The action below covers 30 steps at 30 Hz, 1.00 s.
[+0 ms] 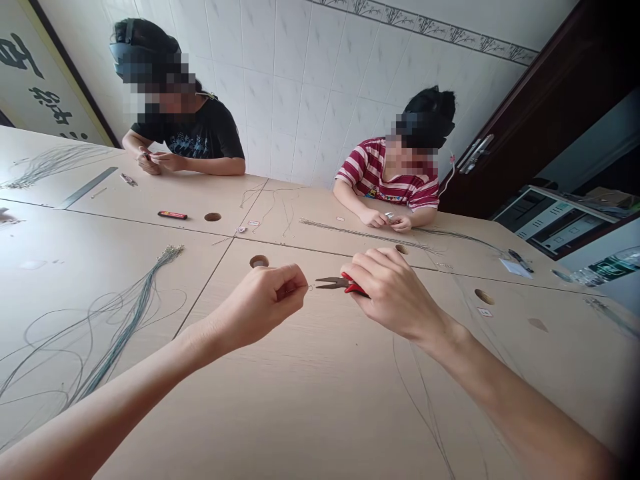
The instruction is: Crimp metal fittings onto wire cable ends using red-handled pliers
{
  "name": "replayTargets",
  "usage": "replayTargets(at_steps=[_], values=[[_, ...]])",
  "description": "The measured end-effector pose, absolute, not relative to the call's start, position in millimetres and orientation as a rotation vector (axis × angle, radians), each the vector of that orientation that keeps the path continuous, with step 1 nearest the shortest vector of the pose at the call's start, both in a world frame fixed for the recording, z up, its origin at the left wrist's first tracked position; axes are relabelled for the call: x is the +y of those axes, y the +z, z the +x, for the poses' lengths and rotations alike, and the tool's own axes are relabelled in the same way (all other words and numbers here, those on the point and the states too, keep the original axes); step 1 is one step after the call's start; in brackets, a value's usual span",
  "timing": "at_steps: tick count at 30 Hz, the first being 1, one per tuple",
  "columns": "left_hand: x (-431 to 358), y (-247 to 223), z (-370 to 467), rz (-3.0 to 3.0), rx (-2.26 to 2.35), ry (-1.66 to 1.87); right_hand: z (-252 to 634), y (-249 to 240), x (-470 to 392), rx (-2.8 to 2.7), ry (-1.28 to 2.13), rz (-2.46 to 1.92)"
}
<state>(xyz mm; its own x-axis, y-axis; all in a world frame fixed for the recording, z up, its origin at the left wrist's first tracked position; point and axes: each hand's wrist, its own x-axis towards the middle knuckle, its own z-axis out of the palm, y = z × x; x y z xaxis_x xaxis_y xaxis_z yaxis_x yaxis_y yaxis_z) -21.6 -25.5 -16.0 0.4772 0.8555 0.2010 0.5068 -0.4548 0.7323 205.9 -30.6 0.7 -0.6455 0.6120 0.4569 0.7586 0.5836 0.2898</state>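
My left hand (267, 303) is closed in a pinch. At its fingertips a tiny looped metal piece (311, 288) sticks out, too small to make out fully. Wrapped round the red handles of a pair of pliers (331, 283) is my right hand (395, 293). The dark jaws point left at the little loop, slightly parted and a short gap away from it. Both hands are above the light wooden table (280, 393). To the left lies a bundle of thin grey cords (133, 317) with small metal ends, fanning loosely toward me.
Across the table sit a person in black (210, 133) and a person in a striped shirt (365, 173), each handling small things. Loose cords (360, 233) lie beyond my hands. A red-and-black marker-like stick (173, 215), a metal ruler (90, 187) and a water bottle (613, 267) are around.
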Motion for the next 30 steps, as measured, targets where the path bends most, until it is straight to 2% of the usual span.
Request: replayTargets(at_steps=[30], values=[[-22.9, -14.3, -21.4, 2.234, 1.119, 0.709, 203.4, -0.5, -27.4, -2.583, -0.768, -1.097]])
